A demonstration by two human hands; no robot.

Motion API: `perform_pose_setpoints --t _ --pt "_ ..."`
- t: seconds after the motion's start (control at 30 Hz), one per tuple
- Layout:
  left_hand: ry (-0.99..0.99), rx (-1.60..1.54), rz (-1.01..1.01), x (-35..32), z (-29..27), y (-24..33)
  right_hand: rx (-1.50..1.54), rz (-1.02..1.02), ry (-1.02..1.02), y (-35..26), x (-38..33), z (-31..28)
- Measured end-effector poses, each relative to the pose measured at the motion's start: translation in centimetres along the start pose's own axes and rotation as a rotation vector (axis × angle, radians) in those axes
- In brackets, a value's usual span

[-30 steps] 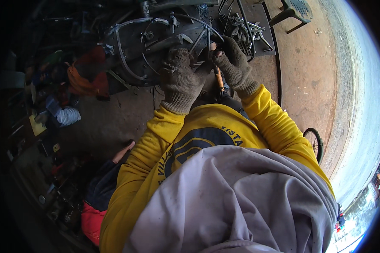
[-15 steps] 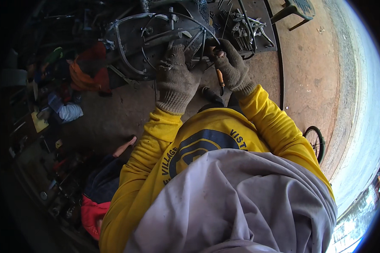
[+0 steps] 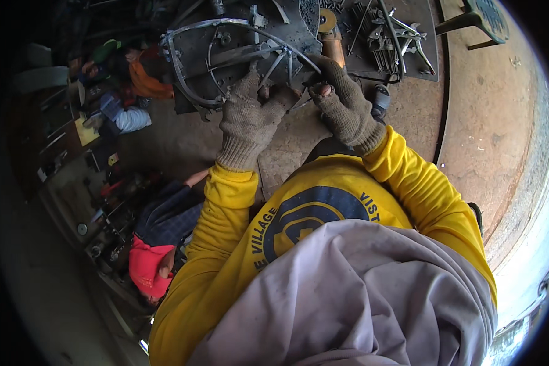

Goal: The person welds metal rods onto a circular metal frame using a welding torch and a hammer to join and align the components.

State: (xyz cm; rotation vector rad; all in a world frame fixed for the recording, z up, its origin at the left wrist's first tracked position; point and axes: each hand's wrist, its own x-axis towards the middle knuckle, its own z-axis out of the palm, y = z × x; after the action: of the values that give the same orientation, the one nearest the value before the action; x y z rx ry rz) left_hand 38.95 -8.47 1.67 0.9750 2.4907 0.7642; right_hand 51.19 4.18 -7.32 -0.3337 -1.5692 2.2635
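A welded frame of curved grey metal rods point(image 3: 194, 25), with short straight spokes fanning out near its right end, lies over the dark metal worktable point(image 3: 299, 38). My left hand point(image 3: 245, 122), in a knitted brown-grey glove, is closed at the frame's near side, its thumb beside the spokes. My right hand point(image 3: 348, 110), gloved alike with a bare thumb tip showing, closes round the right end of the curved rod. Part of each hand's grip is hidden by the glove and rods. Just beyond the right hand stands a copper-coloured cylinder point(image 3: 333, 51) near a yellow disc point(image 3: 327, 21).
Locking pliers point(image 3: 412, 35) and a bundle of thin rods point(image 3: 381, 46) lie on the table's right part. A green plastic chair point(image 3: 487, 21) stands at far right. A person in a red top point(image 3: 149, 268) is low at left; another in orange point(image 3: 149, 76) is farther off.
The whole view has shifted, so the table and frame appear farther right. An orange-handled tool seen under my right hand is out of sight. The copper-coloured cylinder and yellow disc now show.
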Motion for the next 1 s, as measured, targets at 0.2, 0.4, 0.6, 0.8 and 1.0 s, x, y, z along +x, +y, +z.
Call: perform_pose_setpoints --t 0.2,0.4,0.6,0.8,1.0 --pt "0.022 0.033 -0.067 -0.1 0.2 0.7 -0.019 0.035 -0.038 0.0 0.2 -0.5" --pt "0.004 0.026 0.009 0.1 0.6 -0.8 0.005 0.011 -0.019 0.0 -0.1 -0.7" --pt "-0.005 0.117 -0.029 0.1 0.1 -0.2 -0.27 -0.122 0.071 2.0 -0.6 -1.3" --pt "0.009 0.13 0.052 0.2 0.4 -1.2 0.097 -0.128 0.393 4.8 -1.8 -2.9" --pt "0.017 -0.014 0.067 0.3 0.8 -1.3 0.025 0.105 0.632 8.1 -8.4 -9.7"
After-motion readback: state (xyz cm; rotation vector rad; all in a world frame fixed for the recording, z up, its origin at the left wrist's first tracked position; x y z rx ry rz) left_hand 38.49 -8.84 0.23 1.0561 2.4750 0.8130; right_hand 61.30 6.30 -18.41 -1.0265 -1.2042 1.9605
